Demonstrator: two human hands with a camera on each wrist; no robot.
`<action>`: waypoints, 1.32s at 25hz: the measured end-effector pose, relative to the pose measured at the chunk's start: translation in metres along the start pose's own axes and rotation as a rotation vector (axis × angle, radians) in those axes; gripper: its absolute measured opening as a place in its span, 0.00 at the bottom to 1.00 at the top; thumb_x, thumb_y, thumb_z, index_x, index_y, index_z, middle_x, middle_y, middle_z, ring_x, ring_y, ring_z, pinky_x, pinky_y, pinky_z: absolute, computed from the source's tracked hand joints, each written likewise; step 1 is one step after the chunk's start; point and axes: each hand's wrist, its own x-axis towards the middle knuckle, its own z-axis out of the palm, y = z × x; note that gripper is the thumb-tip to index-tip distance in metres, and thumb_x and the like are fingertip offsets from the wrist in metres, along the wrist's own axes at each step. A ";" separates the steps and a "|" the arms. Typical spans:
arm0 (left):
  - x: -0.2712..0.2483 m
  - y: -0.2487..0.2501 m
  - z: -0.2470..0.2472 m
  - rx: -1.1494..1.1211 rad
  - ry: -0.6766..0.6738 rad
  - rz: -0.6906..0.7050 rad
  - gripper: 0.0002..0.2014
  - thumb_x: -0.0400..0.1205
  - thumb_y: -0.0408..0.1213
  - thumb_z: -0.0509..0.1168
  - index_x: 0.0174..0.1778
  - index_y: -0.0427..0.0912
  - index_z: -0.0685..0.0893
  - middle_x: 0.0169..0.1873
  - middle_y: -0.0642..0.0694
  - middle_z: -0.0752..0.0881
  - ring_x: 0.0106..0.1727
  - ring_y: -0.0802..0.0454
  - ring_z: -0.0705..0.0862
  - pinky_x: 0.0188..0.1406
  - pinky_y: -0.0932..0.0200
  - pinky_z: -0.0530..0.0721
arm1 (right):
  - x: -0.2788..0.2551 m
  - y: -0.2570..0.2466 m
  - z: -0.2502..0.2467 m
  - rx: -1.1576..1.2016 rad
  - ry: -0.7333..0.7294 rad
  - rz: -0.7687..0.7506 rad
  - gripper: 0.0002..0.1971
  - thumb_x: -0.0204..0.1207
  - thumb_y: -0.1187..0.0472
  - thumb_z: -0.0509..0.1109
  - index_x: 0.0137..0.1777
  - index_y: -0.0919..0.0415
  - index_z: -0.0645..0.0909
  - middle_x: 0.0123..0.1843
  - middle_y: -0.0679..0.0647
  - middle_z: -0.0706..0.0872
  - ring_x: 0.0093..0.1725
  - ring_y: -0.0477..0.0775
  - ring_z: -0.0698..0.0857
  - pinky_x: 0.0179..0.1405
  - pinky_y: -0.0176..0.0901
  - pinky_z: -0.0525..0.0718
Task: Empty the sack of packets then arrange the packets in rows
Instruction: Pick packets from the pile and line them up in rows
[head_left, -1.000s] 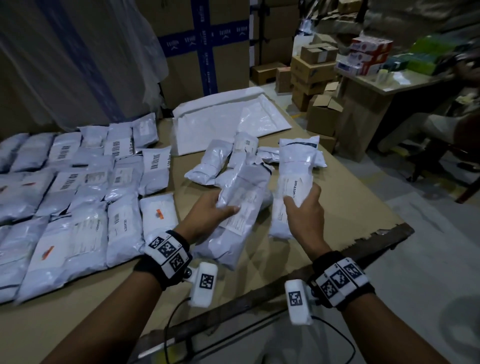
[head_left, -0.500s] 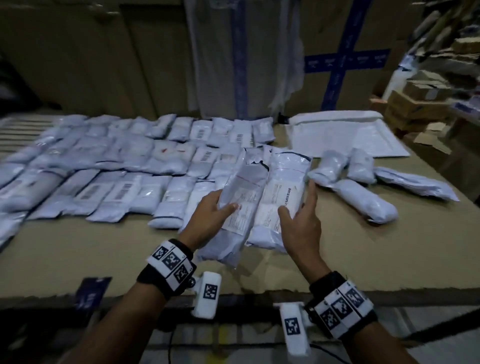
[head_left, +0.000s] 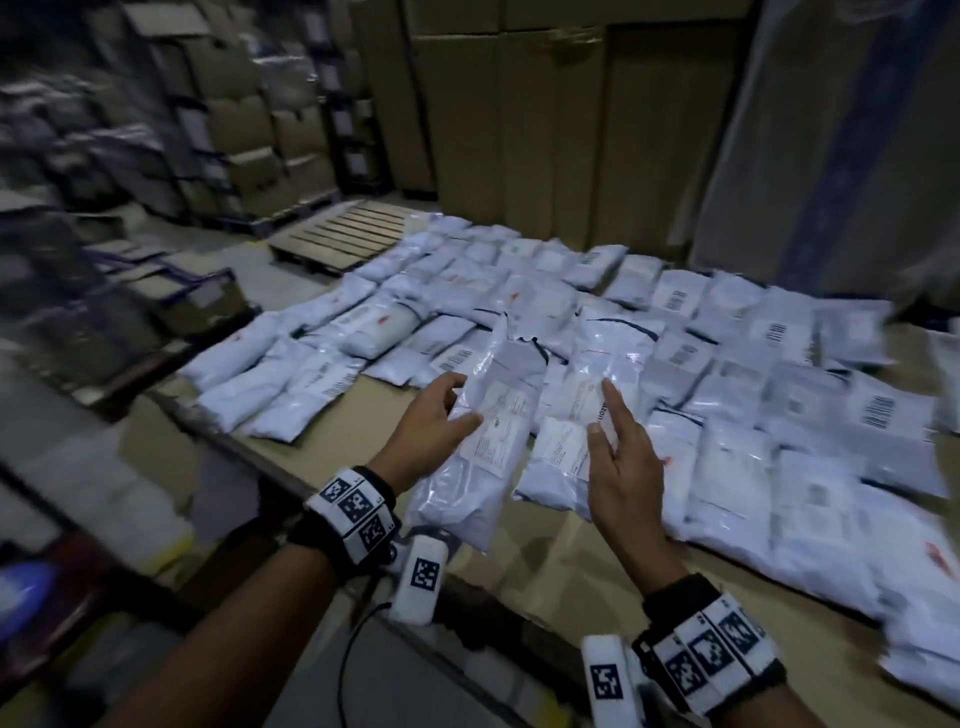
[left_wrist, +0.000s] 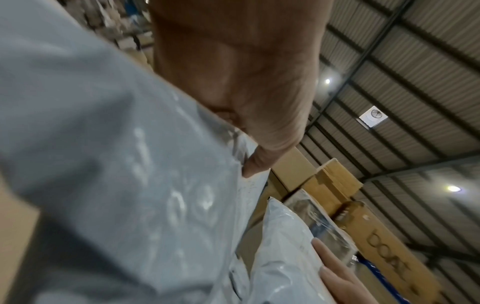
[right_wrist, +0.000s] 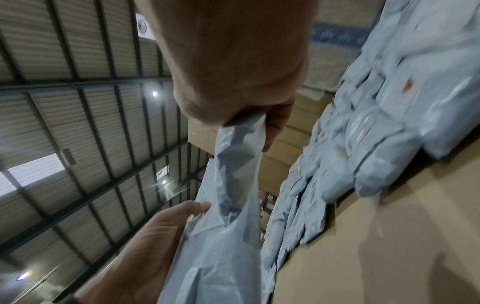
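Two white plastic packets with paper labels are held side by side above the cardboard-covered table (head_left: 550, 564). My left hand (head_left: 458, 401) grips the left packet (head_left: 483, 457) at its left edge, thumb on top; the left wrist view shows this packet (left_wrist: 116, 164) close up. My right hand (head_left: 601, 410) pinches the right packet (head_left: 584, 364) by its lower right side; in the right wrist view its edge (right_wrist: 233, 156) sits between thumb and fingers. Several rows of packets (head_left: 737, 395) cover the table behind and to the right. The sack is out of view.
The table's left edge (head_left: 218, 441) runs diagonally, with floor beyond it. A wooden pallet (head_left: 337, 239) lies past the far corner, stacked boxes (head_left: 249, 156) stand at the back left, and tall cartons (head_left: 519, 130) rise behind the table. Bare cardboard shows below the hands.
Both hands carried their packets leftward over the arranged rows as the view swung left. The sack and the loose packets on the right left the frame. The grips stayed the same.
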 end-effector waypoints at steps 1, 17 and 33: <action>0.002 -0.005 -0.016 0.018 0.032 -0.041 0.14 0.77 0.30 0.67 0.57 0.44 0.79 0.46 0.46 0.85 0.45 0.56 0.84 0.42 0.63 0.81 | 0.004 -0.002 0.018 0.002 -0.053 -0.004 0.25 0.83 0.54 0.61 0.80 0.45 0.65 0.69 0.39 0.75 0.68 0.44 0.73 0.69 0.39 0.69; 0.098 -0.173 -0.207 0.274 -0.110 -0.190 0.30 0.75 0.19 0.61 0.71 0.48 0.74 0.61 0.42 0.79 0.56 0.38 0.80 0.44 0.58 0.78 | 0.029 0.010 0.256 -0.079 -0.440 0.270 0.32 0.78 0.60 0.71 0.80 0.53 0.63 0.80 0.54 0.70 0.76 0.56 0.72 0.62 0.38 0.70; 0.142 -0.213 -0.215 0.874 -0.619 0.196 0.34 0.78 0.38 0.71 0.80 0.44 0.66 0.79 0.44 0.69 0.77 0.45 0.69 0.75 0.51 0.70 | 0.031 0.009 0.307 -0.737 -0.446 0.096 0.41 0.72 0.32 0.66 0.82 0.41 0.56 0.85 0.55 0.51 0.81 0.64 0.53 0.77 0.59 0.62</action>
